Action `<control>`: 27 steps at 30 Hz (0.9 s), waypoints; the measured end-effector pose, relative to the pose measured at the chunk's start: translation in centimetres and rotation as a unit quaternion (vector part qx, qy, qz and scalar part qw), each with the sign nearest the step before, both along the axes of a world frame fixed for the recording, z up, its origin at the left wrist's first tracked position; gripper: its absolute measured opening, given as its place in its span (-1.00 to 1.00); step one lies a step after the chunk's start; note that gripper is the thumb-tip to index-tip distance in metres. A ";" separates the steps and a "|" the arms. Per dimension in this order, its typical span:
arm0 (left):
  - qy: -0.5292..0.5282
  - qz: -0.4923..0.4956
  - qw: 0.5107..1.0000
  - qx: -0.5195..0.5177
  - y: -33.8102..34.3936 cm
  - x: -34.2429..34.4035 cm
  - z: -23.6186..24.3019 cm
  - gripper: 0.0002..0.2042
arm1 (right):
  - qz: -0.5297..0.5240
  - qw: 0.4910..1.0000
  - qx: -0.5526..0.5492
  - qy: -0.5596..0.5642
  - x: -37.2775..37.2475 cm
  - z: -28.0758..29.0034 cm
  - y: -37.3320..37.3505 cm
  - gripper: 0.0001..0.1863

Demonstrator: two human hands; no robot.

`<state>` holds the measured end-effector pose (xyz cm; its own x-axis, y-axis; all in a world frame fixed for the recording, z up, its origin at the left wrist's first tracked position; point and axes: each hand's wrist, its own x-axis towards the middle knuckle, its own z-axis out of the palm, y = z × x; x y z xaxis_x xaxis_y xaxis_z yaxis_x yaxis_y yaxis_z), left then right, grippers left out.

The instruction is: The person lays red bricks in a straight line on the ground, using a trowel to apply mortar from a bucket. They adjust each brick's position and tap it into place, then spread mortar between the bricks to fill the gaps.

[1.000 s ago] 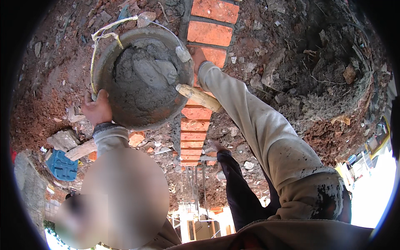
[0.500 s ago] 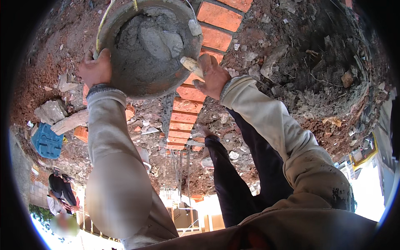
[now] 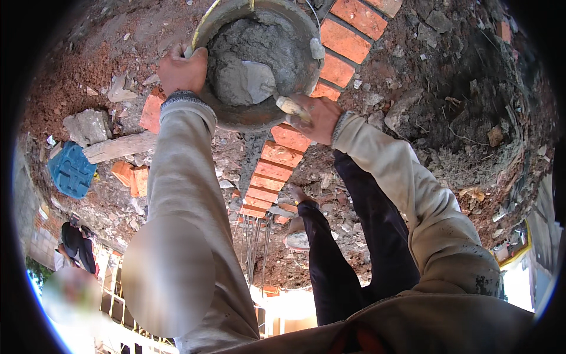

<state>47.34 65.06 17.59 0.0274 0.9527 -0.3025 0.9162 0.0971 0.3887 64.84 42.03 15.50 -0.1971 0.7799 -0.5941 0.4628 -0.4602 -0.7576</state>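
A round bucket of wet grey mortar stands tilted in front of me beside the brick course. My left hand is closed on its left rim, where the wire handle meets the side. In my right hand is the wooden grip of a trowel, held at the bucket's near right rim. The trowel's pale blade lies flat on the mortar, partly coated in it.
A row of red bricks runs diagonally under the bucket's right side. Rubble, a plank, loose bricks and a blue plastic piece lie left. Dark soil fills the right. Another person is at lower left.
The bucket and both hands now appear further right and slightly higher in view, as the view has shifted. More of the trowel's blade shows out of the mortar, its handle lower against the rim.
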 end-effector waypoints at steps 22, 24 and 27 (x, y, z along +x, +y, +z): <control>-0.073 0.035 0.996 -0.038 0.0 -0.2 -0.7 -0.66 | -0.010 0.928 -0.030 -0.370 27.5 -3.2 -4.8 -0.41; -0.087 0.028 0.996 -0.015 0.4 -1.6 -2.4 -0.67 | 0.002 0.897 -0.011 -0.442 26.5 -5.0 -3.8 -0.37; -0.072 0.016 0.997 -0.012 0.4 -1.9 -2.5 -0.68 | -0.045 0.867 0.002 -0.497 23.7 -5.9 -4.3 -0.33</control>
